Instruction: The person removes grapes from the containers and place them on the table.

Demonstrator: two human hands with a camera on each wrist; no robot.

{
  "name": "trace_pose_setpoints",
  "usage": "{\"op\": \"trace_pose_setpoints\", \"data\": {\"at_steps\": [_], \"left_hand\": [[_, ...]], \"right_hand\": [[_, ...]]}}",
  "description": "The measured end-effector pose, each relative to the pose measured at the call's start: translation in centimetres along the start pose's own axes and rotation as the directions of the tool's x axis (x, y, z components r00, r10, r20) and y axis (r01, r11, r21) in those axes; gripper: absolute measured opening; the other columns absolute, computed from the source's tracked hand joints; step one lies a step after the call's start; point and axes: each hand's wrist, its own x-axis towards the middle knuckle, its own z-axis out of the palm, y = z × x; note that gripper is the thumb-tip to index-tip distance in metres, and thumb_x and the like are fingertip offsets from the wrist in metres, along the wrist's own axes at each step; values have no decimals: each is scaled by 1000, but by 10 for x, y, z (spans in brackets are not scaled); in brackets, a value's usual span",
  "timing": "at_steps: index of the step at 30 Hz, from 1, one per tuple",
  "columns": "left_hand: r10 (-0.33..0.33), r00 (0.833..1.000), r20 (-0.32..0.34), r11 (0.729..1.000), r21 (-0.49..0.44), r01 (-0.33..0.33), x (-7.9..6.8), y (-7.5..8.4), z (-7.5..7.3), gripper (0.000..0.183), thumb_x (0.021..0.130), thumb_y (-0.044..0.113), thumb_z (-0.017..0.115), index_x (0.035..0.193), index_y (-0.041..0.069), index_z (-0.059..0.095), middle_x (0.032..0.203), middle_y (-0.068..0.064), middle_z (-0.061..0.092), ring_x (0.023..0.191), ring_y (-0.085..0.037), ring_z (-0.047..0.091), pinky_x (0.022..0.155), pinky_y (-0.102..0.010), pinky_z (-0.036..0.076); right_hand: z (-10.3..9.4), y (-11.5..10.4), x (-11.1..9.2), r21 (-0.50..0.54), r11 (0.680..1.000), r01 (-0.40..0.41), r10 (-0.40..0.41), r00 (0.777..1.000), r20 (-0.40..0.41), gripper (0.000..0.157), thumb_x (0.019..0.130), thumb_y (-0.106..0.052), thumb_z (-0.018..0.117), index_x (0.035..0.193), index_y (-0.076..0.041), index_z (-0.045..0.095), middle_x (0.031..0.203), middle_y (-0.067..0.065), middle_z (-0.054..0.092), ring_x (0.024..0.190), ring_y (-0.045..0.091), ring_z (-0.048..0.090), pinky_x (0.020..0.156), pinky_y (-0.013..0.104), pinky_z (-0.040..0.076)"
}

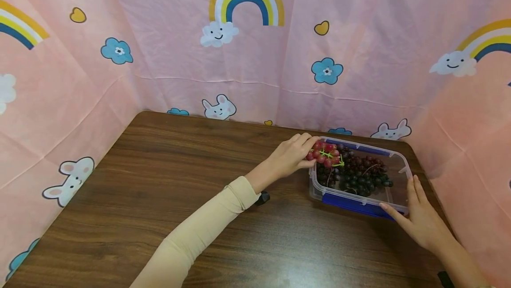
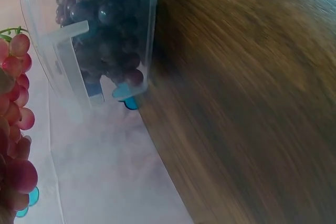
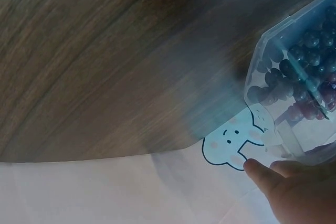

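My left hand (image 1: 290,155) grips a bunch of red grapes (image 1: 325,154) with green stems, over the left end of a clear plastic box (image 1: 401,171). The same red grapes (image 2: 18,114) fill the left edge of the left wrist view. Dark grapes (image 1: 365,181), black, green-black and deep red, lie inside the box. At the box's near right corner rests my right hand (image 1: 425,219), thumb along the front rim and fingers straight at the right end. In the right wrist view, part of the right hand (image 3: 294,190) shows beside the box wall (image 3: 262,61).
The box stands on a brown wooden table (image 1: 179,199), near its back right corner. Blue clip flaps (image 1: 351,206) hang along its front side. A pink printed cloth (image 1: 167,21) walls the table at the back and both sides.
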Motion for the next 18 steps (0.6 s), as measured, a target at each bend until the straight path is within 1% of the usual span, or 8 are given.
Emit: {"op": "trace_pose_setpoints", "data": {"at_steps": [8,13,18], "left_hand": [[-27,998,-62,999,18,29,-13,-10,-5,53,97,28,78,138,-3,63,123,-15,68,103,-27,68,79,-31,62],[-56,995,-79,998,25,58,-20,-17,-8,53,96,27,79,137,-3,64,123,-15,68,100,-26,69,75,-30,62],[-79,994,-79,996,36,82,-27,-23,-11,53,95,27,79,136,-3,65,122,-14,68,100,-26,69,76,-31,62]], "right_hand": [[1,1,0,2,1000,-1,1,1000,4,113,106,-57,55,159,11,-19,166,35,-25,134,76,29,95,82,38],[2,2,0,10,1000,6,-6,1000,-4,113,106,-56,56,159,11,-18,166,36,-24,135,76,27,96,82,37],[1,2,0,14,1000,9,-9,1000,-7,112,106,-55,55,159,11,-18,166,36,-23,138,75,24,96,83,36]]}}
